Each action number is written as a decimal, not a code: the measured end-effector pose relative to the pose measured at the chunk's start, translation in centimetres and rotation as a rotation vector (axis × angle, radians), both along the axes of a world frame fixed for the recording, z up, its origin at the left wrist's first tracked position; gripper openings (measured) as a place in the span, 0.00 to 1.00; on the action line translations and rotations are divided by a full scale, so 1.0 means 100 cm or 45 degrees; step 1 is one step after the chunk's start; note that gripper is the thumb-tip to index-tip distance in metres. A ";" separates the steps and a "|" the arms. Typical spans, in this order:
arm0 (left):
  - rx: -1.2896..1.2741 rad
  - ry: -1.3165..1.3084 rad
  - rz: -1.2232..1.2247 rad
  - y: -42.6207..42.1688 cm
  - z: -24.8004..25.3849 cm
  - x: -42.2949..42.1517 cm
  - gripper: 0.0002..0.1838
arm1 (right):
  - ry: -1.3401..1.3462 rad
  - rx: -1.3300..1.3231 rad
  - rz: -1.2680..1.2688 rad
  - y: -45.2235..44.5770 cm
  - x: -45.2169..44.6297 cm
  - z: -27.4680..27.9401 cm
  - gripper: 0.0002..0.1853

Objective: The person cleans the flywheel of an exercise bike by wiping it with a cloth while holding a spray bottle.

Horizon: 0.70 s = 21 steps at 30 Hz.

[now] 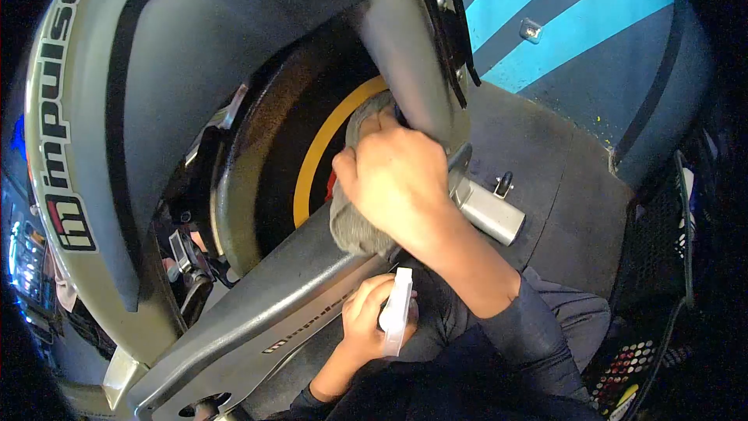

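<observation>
My right hand [397, 179] is closed around a grey cloth [357, 222] and presses it against the exercise bike, where the upright frame meets the lower beam. Part of the cloth bulges out below my fingers, over the edge of the grey beam [265, 308]. Behind the cloth shows the black flywheel [273, 148] with its yellow ring. Lower down, close to my lap, my left hand [365, 318] grips what looks like a white spray bottle [399, 308]. Only its long white head is visible from above; the body is hidden.
The bike's large grey cover [202, 86] arches at the upper left, with a pedal [187, 261] below it. A silver foot bar [492, 210] sticks out on the right over the dark floor [576, 242]. Blue-striped wall stands behind; a black mesh basket [654, 265] is far right.
</observation>
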State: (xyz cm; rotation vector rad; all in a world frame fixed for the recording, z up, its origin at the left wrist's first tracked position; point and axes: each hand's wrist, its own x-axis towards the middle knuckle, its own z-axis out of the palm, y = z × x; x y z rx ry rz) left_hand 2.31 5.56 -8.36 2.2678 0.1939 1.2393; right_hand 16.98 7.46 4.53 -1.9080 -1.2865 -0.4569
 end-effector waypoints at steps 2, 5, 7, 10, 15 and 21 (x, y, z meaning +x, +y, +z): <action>-0.013 0.031 0.028 -0.003 0.005 -0.001 0.25 | -0.040 -0.117 0.078 -0.008 -0.010 0.002 0.18; -0.145 0.181 0.043 -0.004 -0.016 -0.019 0.24 | 0.005 -0.258 0.342 -0.021 -0.025 0.012 0.17; -0.467 0.378 0.017 -0.004 -0.037 -0.027 0.24 | -0.014 -0.219 0.421 -0.020 -0.030 0.012 0.16; -0.473 0.508 0.012 0.000 -0.055 -0.030 0.26 | -0.003 -0.225 0.400 -0.017 -0.031 0.012 0.16; -0.010 0.133 0.080 0.001 -0.005 -0.007 0.29 | -0.023 -0.074 0.175 -0.002 -0.011 0.001 0.17; 0.037 0.079 -0.023 0.001 -0.001 -0.002 0.30 | 0.129 -0.257 0.139 -0.006 0.006 0.005 0.20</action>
